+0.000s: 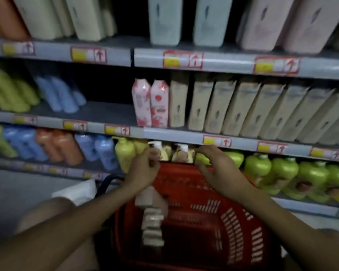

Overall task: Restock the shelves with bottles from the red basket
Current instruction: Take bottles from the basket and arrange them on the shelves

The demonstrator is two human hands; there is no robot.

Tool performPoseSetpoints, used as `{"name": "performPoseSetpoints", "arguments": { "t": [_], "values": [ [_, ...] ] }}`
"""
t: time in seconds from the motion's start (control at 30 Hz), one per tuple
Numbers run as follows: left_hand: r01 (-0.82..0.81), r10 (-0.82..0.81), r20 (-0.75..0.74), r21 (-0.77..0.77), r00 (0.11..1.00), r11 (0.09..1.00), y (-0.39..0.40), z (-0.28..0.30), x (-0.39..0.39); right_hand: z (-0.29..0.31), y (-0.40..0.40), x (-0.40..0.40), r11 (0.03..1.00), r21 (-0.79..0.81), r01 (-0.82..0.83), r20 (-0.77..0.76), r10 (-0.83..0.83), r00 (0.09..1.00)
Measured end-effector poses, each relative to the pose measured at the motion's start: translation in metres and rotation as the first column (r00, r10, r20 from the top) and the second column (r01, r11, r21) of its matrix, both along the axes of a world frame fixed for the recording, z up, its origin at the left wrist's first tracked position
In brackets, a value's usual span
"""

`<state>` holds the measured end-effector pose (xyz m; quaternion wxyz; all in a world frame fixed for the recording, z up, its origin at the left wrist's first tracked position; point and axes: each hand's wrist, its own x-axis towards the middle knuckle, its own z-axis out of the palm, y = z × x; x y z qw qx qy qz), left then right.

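Observation:
Two cream pump bottles with white tops stand side by side at the front of the lower shelf. My left hand (145, 169) grips the left cream bottle (163, 152) with curled fingers. My right hand (210, 170) curls round the right side of the right cream bottle (183, 154). Directly under both hands sits the red basket (241, 223), its far rim against the shelf. Several pale bottles (153, 218) lie in a stack inside the basket on its left. The frame is blurred, so I cannot make out the exact finger contact.
Green pump bottles (262, 169) fill the lower shelf to the right; yellow (125, 153), blue and orange bottles stand to the left. On the middle shelf are two pink cartons (151, 104) and beige packs, with an open gap (106, 112) to their left. A white bag (78, 192) lies on the floor.

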<state>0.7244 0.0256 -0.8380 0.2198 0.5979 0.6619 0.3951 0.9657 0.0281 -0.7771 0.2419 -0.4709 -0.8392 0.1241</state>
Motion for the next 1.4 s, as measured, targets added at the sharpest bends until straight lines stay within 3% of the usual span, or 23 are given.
{"name": "performPoseSetpoints", "arguments": {
  "t": [0.1, 0.17, 0.23, 0.3, 0.33, 0.4, 0.57, 0.83, 0.93, 1.0, 1.13, 1.27, 1.33, 1.4],
  "values": [
    [-0.019, -0.002, -0.083, -0.254, 0.997, 0.967, -0.044, -0.072, -0.02, -0.078, -0.014, -0.007, 0.971, -0.227, -0.076, 0.13, 0.108, 0.986],
    [0.034, -0.101, -0.244, -0.264, 0.964, 0.964, -0.049, -0.078, -0.018, -0.118, -0.018, -0.01, 0.932, -0.356, -0.075, 0.167, 0.143, 0.976],
    [0.093, -0.219, -0.466, -0.279, 0.857, 0.956, -0.042, -0.068, -0.018, -0.143, -0.019, -0.017, 0.888, -0.453, -0.071, 0.223, 0.19, 0.956],
    [0.113, -0.361, -0.586, -0.416, 0.725, 0.902, -0.033, -0.064, -0.023, -0.157, -0.017, -0.026, 0.868, -0.488, -0.091, 0.253, 0.24, 0.937],
    [0.107, -0.427, -0.592, -0.497, 0.683, 0.861, -0.028, -0.065, -0.026, -0.16, -0.017, -0.029, 0.863, -0.496, -0.096, 0.25, 0.248, 0.936],
    [0.117, -0.476, -0.554, -0.56, 0.683, 0.82, -0.019, -0.068, -0.029, -0.165, -0.017, -0.034, 0.857, -0.507, -0.09, 0.235, 0.238, 0.942],
    [0.201, -0.409, -0.44, -0.445, 0.799, 0.873, -0.004, -0.075, -0.024, -0.175, -0.018, -0.036, 0.825, -0.556, -0.102, 0.243, 0.279, 0.929],
    [0.241, -0.393, -0.378, -0.39, 0.838, 0.889, 0.0, -0.071, -0.009, -0.182, -0.002, -0.025, 0.759, -0.65, -0.015, 0.024, 0.04, 0.999],
    [0.238, -0.338, -0.385, -0.284, 0.859, 0.929, 0.001, -0.044, 0.0, -0.185, 0.002, -0.025, 0.767, -0.642, -0.009, 0.001, 0.013, 1.0],
    [0.233, -0.287, -0.341, -0.191, 0.895, 0.954, 0.002, -0.02, 0.005, -0.188, 0.005, -0.029, 0.766, -0.641, -0.037, -0.059, -0.001, 0.998],
    [0.223, -0.219, -0.126, 0.016, 0.968, 0.975, -0.005, 0.01, 0.02, -0.183, 0.016, -0.032, 0.778, -0.618, -0.11, -0.375, -0.169, 0.912],
    [0.14, -0.149, 0.134, 0.073, 0.98, 0.987, 0.008, 0.0, 0.026, -0.17, 0.028, -0.025, 0.822, -0.57, -0.021, -0.443, -0.286, 0.849],
    [0.072, -0.088, 0.413, 0.055, 0.906, 0.996, 0.019, -0.003, 0.022, -0.165, 0.03, -0.016, 0.746, -0.664, -0.056, -0.499, -0.386, 0.776],
    [0.038, -0.027, 0.518, -0.012, 0.855, 0.999, 0.021, -0.008, 0.017, -0.151, 0.029, -0.009, 0.606, -0.769, -0.202, -0.557, -0.48, 0.678]
  ]
}}
